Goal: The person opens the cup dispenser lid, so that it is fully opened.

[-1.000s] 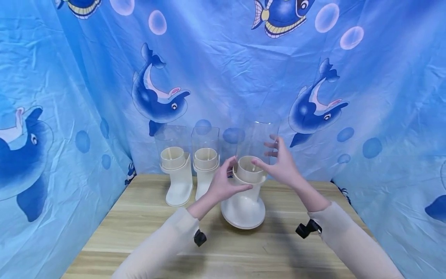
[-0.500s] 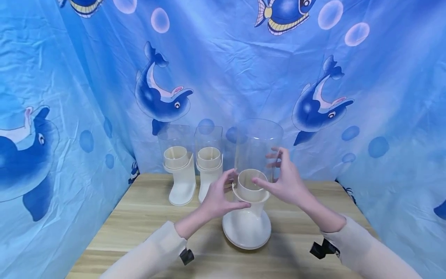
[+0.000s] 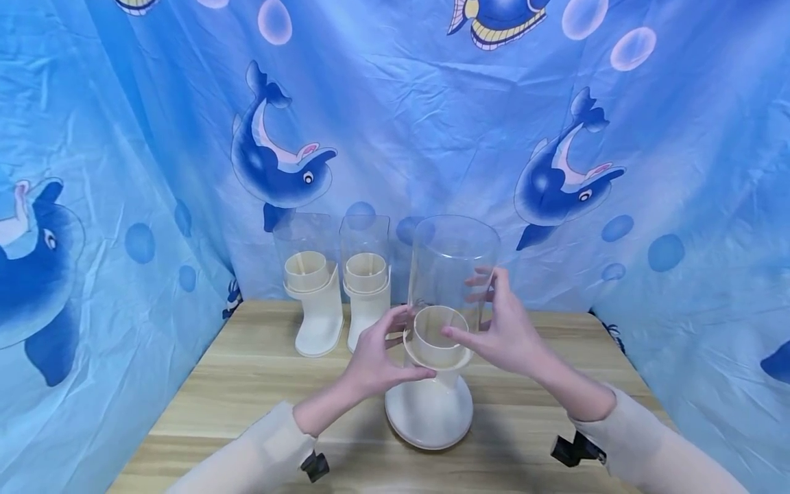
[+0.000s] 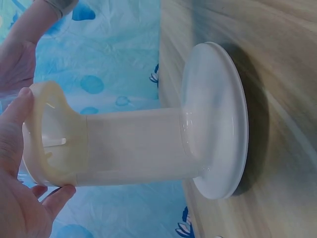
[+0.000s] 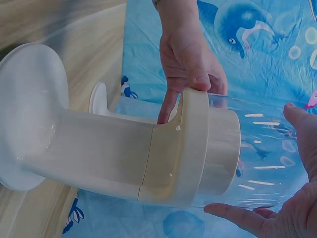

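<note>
A white stand with a round base and a cream collar carries a clear cylinder on top. Inside the cylinder's lower end sits a pale ring. My left hand grips the collar from the left, thumb in front and fingers behind; in the left wrist view its fingertips lie on the collar's edge. From the right, my right hand holds the clear cylinder just above the collar, its thumb across the front and fingers seen through the clear wall. The base is close over the wooden table, casting a shadow.
Two narrower white stands with clear upper parts, a left one and a right one, stand at the back left of the wooden table. A blue cloth printed with dolphins surrounds the table's back and sides.
Both hands have brought the white stand and clear cylinder toward me, mostly in the first half second. Their holds look the same. The head view has tilted slightly.
</note>
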`<act>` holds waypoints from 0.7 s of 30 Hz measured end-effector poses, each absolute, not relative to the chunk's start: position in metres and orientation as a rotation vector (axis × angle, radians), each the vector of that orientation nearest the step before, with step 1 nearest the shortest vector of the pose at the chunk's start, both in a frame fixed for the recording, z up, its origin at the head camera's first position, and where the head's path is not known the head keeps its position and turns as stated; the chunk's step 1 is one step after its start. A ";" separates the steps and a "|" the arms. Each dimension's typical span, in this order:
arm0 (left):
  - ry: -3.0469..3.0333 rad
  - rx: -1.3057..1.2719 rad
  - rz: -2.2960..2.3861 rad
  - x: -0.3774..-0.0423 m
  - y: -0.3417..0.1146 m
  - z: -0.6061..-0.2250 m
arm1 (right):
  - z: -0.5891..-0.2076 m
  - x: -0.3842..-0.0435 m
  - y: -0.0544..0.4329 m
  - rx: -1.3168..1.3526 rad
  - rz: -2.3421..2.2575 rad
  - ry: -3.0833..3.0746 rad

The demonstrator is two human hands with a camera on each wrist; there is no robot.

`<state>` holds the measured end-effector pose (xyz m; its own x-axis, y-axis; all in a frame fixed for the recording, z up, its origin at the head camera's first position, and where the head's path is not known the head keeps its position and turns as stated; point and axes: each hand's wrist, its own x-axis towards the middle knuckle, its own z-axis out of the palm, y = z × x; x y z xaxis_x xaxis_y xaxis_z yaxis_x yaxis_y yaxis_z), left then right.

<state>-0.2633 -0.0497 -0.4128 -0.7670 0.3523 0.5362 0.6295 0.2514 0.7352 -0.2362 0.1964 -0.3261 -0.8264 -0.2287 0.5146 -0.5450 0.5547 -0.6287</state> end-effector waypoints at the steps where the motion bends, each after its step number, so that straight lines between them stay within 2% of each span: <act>1: -2.266 -0.915 -1.529 -0.263 -0.050 -0.413 | -0.327 -0.235 0.196 0.633 1.167 -2.423; 21: -2.291 -0.937 -1.554 -0.252 -0.057 -0.425 | -0.343 -0.222 0.196 0.631 1.154 -2.434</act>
